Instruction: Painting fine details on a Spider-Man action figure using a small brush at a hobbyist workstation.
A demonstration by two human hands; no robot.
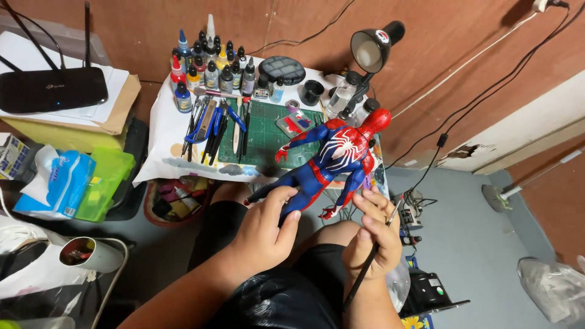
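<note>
Left hand (265,228) wrapped round the legs of the red-and-blue superhero figure (332,159), right hand (372,234) pinching a thin paintbrush (365,271) by its arm, looks mid-touch-up, steady tip needed next.

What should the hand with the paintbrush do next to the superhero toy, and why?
Probably bring the brush tip up to the figure's lowered arm. The left hand holds the figure by its legs, while the right hand keeps the thin brush just beside that arm, not visibly touching.
</note>
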